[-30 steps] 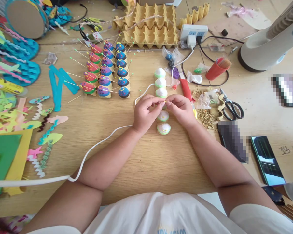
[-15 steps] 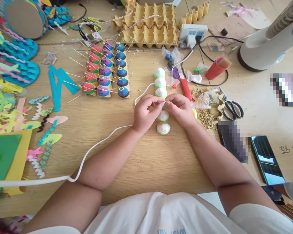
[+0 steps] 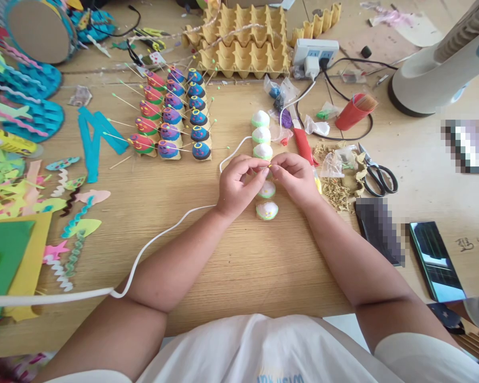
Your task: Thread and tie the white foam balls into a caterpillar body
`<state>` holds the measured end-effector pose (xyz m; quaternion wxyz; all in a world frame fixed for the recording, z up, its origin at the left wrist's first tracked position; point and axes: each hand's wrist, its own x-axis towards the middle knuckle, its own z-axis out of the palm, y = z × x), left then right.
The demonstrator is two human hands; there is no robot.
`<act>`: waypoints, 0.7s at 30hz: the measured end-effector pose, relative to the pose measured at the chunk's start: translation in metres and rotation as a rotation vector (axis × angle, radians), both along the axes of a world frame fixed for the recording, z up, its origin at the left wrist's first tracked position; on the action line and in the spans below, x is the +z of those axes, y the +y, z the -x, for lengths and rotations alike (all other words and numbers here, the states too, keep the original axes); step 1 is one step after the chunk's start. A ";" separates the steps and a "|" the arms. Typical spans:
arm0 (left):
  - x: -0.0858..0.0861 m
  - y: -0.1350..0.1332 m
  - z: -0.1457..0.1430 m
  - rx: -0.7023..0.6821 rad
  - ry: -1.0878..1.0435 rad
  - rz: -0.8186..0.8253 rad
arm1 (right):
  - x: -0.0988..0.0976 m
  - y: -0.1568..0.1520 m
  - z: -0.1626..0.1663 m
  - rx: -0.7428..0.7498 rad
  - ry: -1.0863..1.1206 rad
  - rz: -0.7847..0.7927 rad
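Note:
My left hand (image 3: 241, 183) and my right hand (image 3: 297, 178) meet fingertip to fingertip above a row of white-topped egg-carton cups. Between the pinched thumbs and fingers is a tiny yellow piece (image 3: 270, 165), perhaps modelling clay. The white cups (image 3: 262, 135) have pale green rims; one under the hands is mostly hidden. Small yellow dots mark the nearest cup (image 3: 267, 210), and the cup behind it (image 3: 267, 189) shows faint spots. To the left stand three rows of painted cups, red-green (image 3: 149, 109), purple-blue (image 3: 171, 115) and blue-black (image 3: 199, 117), with pins stuck in many.
Scissors (image 3: 379, 178), shavings (image 3: 337, 186) and a red cup of sticks (image 3: 355, 113) lie right. Egg trays (image 3: 243, 40) and a power strip (image 3: 316, 50) are at the back. A white cable (image 3: 155, 234) crosses by my left arm. Paper cutouts (image 3: 8, 191) cover the left side; a phone (image 3: 437, 260) lies right.

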<state>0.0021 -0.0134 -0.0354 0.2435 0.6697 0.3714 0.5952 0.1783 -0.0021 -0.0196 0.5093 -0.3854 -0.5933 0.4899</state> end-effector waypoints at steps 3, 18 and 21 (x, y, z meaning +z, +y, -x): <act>0.000 0.000 0.000 0.002 -0.010 0.006 | 0.000 0.000 0.000 0.004 -0.012 -0.014; 0.000 0.000 -0.001 -0.016 -0.022 -0.001 | 0.002 0.000 0.000 -0.018 -0.051 -0.034; 0.000 0.000 -0.001 0.001 -0.004 0.022 | -0.001 0.000 -0.001 -0.009 -0.070 -0.059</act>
